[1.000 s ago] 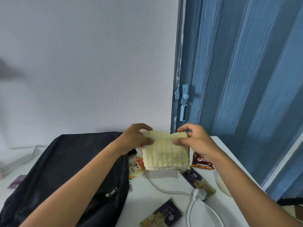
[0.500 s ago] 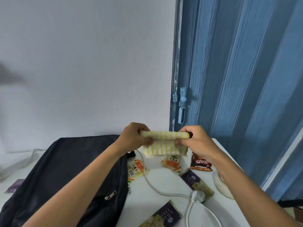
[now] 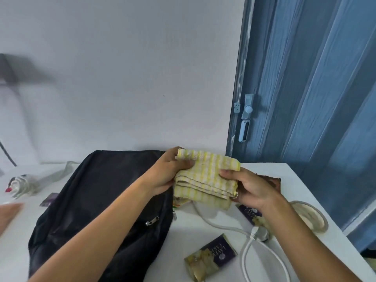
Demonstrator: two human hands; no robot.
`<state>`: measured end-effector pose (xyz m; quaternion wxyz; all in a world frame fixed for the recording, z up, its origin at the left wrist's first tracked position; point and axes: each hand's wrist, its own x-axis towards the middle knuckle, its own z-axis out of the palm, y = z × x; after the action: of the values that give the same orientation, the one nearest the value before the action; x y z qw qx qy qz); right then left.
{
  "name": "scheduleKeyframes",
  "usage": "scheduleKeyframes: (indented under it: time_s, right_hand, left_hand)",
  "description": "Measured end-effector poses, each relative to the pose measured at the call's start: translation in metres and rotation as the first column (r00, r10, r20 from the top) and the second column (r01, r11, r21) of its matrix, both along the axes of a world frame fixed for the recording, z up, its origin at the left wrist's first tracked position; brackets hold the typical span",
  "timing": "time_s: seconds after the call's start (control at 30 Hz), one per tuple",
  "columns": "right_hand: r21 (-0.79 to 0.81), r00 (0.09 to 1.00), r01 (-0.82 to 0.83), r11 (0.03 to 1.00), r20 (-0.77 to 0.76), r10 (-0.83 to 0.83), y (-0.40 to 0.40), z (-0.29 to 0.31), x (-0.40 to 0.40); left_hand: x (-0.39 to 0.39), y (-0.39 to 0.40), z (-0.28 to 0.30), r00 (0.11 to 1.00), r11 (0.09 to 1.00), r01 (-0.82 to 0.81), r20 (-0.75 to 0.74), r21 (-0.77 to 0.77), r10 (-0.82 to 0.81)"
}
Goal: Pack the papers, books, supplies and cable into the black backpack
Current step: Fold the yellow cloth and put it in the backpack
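Left hand (image 3: 171, 174): grips the folded yellow striped cloth (image 3: 205, 178) at its left edge.
Right hand (image 3: 249, 188): pinches its right edge, keeping folds together.
Black backpack (image 3: 97, 200): worktop's left side, likely ready for packing.
White cable (image 3: 250, 243): near front edge, unpacked.

Your hands hold folded cloth towel (image 3: 205, 178): woven, yellow-white striped, rough nubbly weave, frayed edge. Black backpack (image 3: 97, 202) beside your left arm: matt fabric, faintly creased, with shiny metal zipper pull (image 3: 152, 220). White cable (image 3: 250, 249): smooth plastic, slight sheen. Purple snack packet (image 3: 211, 256): glossy foil-like wrapper. Tabletop (image 3: 274, 169): smooth, matt white. Blue folding door (image 3: 305, 78): wood-grain embossed texture, pale plastic latch (image 3: 245, 119).
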<state>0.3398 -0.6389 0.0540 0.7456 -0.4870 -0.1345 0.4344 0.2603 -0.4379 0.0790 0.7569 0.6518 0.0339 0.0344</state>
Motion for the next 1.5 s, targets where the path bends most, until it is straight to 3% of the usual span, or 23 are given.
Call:
scheduleKeyframes:
  time_s: [0.17,0.37,0.47,0.53,0.63,0.73,0.8,0.83,0.97,1.07,1.17,1.23,1.3,1.4,1.5]
  right_hand:
    - [0.065,0.986,-0.145,0.987,-0.076,0.149,0.044,-0.022,-0.032]
    - [0.053,0.982,-0.125,0.991,-0.139,0.131,0.114,-0.031,-0.09]
    - [0.015,0.998,-0.028,0.999,-0.05,0.029,0.14,-0.026,-0.108]
    - [0.052,0.996,0.079,0.996,-0.042,-0.076,0.155,-0.023,-0.119]
    - [0.122,0.973,0.216,0.969,-0.109,-0.203,0.168,-0.025,-0.135]
    - [0.139,0.95,0.274,0.952,-0.197,-0.244,0.173,-0.033,-0.155]
    - [0.15,0.939,0.289,0.946,-0.235,-0.25,0.173,-0.04,-0.168]
    - [0.152,0.936,0.295,0.943,-0.243,-0.253,0.172,-0.042,-0.175]
    - [0.205,0.941,0.281,0.938,-0.25,-0.228,0.167,-0.049,-0.193]
    - [0.252,0.975,0.149,0.956,-0.2,-0.099,0.162,-0.049,-0.201]
    - [0.194,0.992,-0.02,0.981,-0.119,0.044,0.166,-0.049,-0.208]
    - [0.134,0.992,-0.074,0.988,-0.087,0.086,0.173,-0.052,-0.21]
    - [0.044,0.994,-0.069,0.997,-0.083,0.073,0.181,-0.051,-0.215]
    - [-0.146,0.984,0.09,0.985,-0.141,-0.111,0.195,-0.053,-0.218]
    - [-0.125,0.904,0.305,0.944,-0.275,-0.328,0.21,-0.055,-0.22]
  left_hand:
    - [-0.045,0.04,-0.019,0.994,0.993,-0.088,-0.064,0.083,0.094]
    - [-0.11,0.102,-0.028,0.979,0.984,-0.169,-0.106,0.056,0.174]
    - [-0.138,0.136,-0.037,0.953,0.935,-0.233,-0.128,0.269,0.274]
    - [-0.161,0.161,-0.047,0.948,0.827,-0.245,-0.055,0.506,0.314]
    - [-0.194,0.187,-0.065,0.997,0.649,0.046,-0.08,0.76,0.023]
    - [-0.212,0.187,-0.084,0.925,0.346,0.37,-0.307,0.862,-0.225]
    - [-0.209,0.186,-0.099,0.912,0.168,0.363,-0.313,0.916,-0.265]
    - [-0.206,0.187,-0.104,0.919,0.152,0.335,-0.287,0.93,-0.27]
    - [-0.194,0.195,-0.107,0.931,0.315,0.342,-0.273,0.885,-0.244]
    - [-0.186,0.198,-0.087,0.95,0.49,0.304,-0.218,0.817,-0.226]
    - [-0.173,0.208,-0.051,0.976,0.672,0.216,-0.128,0.708,-0.178]
    - [-0.162,0.216,-0.023,0.99,0.745,0.137,-0.1,0.652,-0.095]
    - [-0.153,0.222,0.004,0.996,0.762,0.081,-0.086,0.643,-0.034]
    - [-0.142,0.227,0.044,0.998,0.713,0.054,-0.048,0.699,-0.028]
    - [-0.132,0.229,0.069,1.0,0.657,0.024,-0.007,0.754,-0.029]
